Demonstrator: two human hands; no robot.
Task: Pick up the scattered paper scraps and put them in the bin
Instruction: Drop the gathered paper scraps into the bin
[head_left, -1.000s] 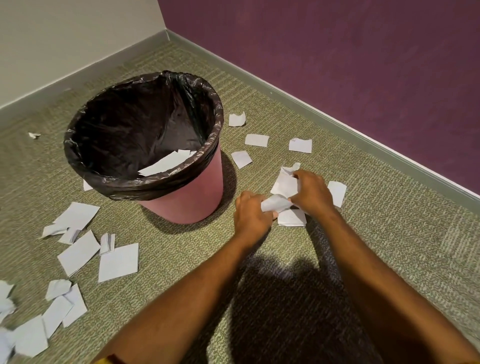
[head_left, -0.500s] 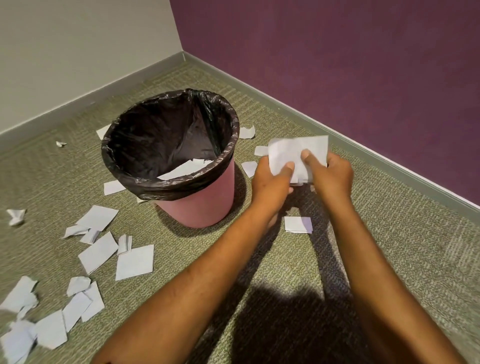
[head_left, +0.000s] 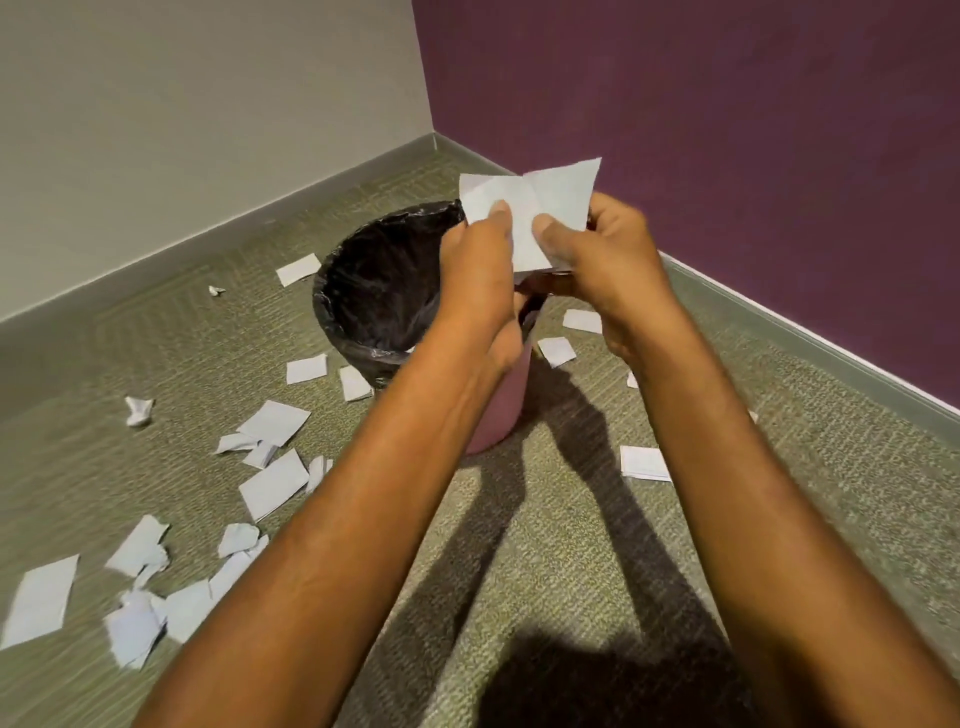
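Observation:
A pink bin (head_left: 498, 410) with a black liner (head_left: 374, 291) stands on the carpet near the room's corner. My left hand (head_left: 478, 270) and my right hand (head_left: 597, 260) together pinch a bundle of white paper scraps (head_left: 540, 202), held up over the bin's right rim. Both thumbs press on the front of the papers. Several white scraps (head_left: 272, 483) lie scattered on the floor left of the bin, and a few more scraps (head_left: 644, 462) lie to its right. My forearms hide part of the bin.
Green-grey carpet (head_left: 571, 545) covers the floor. A beige wall (head_left: 208, 130) runs along the back left and a purple wall (head_left: 727, 156) along the right, both with grey skirting. Crumpled bits (head_left: 139, 410) lie further left.
Both hands have lifted the gathered scraps off the floor and carried them up and leftward, from beside the bin to above its rim. The camera view has tilted up.

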